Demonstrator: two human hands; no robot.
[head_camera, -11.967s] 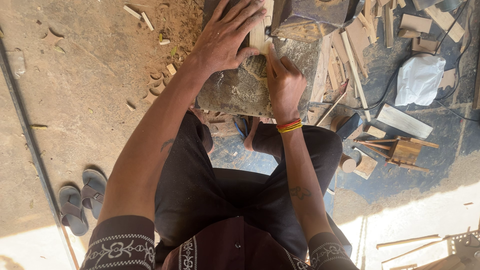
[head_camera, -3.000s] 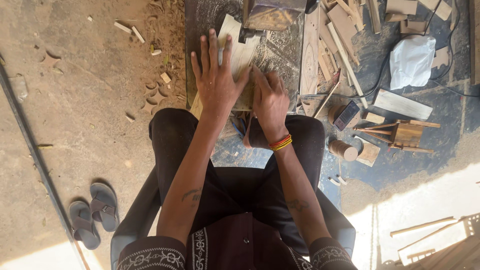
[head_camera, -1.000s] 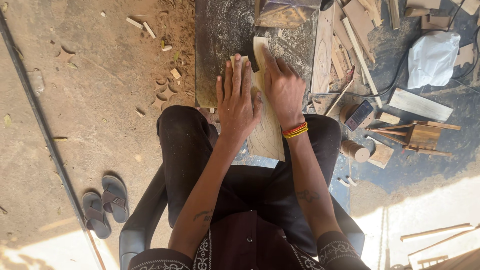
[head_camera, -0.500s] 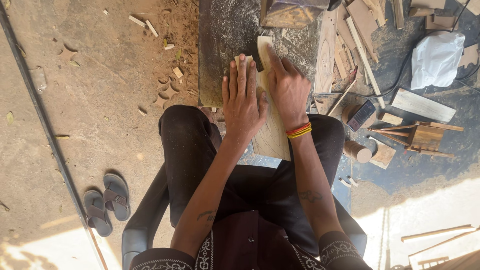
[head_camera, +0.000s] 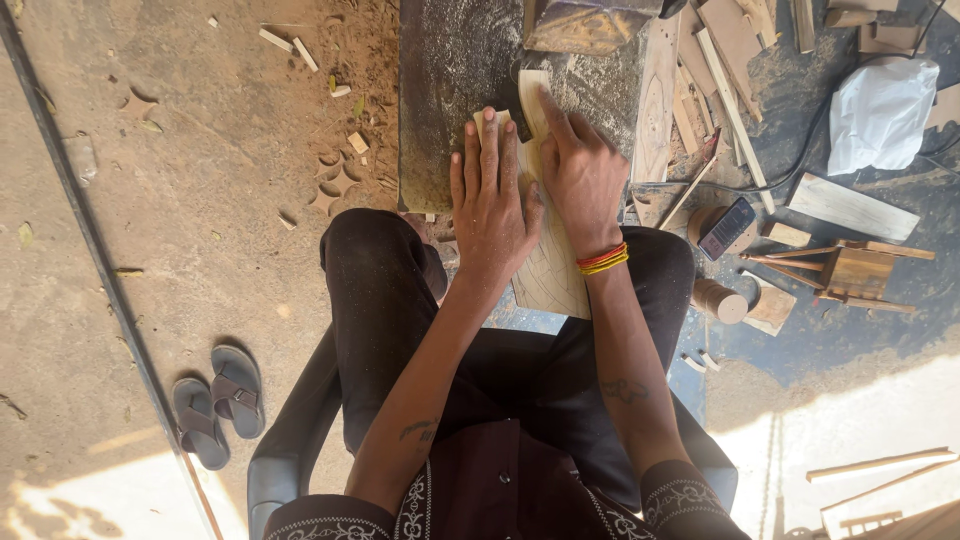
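Fingers of the left hand (head_camera: 490, 205) lie straight and close together, pressed flat on a pale, flat wooden board with carved line patterns (head_camera: 550, 275), and just to their right the right hand (head_camera: 580, 175) presses on the same board with fingers slightly spread, forefinger stretched ahead. Under the fingertips the board's far end rests on a dusty dark grey work slab (head_camera: 450, 80), while its near end lies over the person's lap behind both wrists.

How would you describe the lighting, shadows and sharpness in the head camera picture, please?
Head view: mostly even open shade, with both hands, left hand and right hand, and the pale wooden piece crisp, without motion blur. Hard sunlight overexposes the ground at bottom right and bottom left. The white bag is bright, but its folds show.
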